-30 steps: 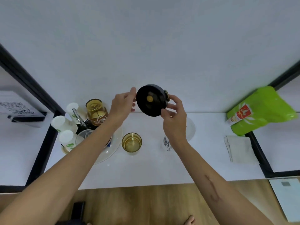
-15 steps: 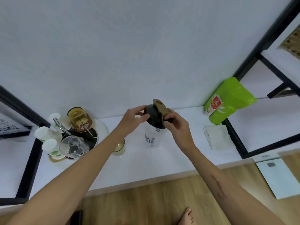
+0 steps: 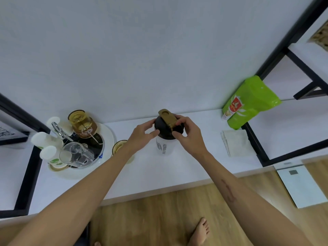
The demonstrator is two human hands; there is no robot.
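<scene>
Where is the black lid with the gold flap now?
In the head view, the black lid sits on the white shaker bottle at mid-counter, held between the left hand and right hand, left of the folded cloth.

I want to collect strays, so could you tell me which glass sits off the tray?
The short amber glass on the counter, just right of the white tray; the taller amber glass and the clear glass are on that tray.

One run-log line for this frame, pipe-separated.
left hand: grips black lid | right hand: grips black lid | gold flip cap: raised | shaker bottle: upright on white counter
</scene>
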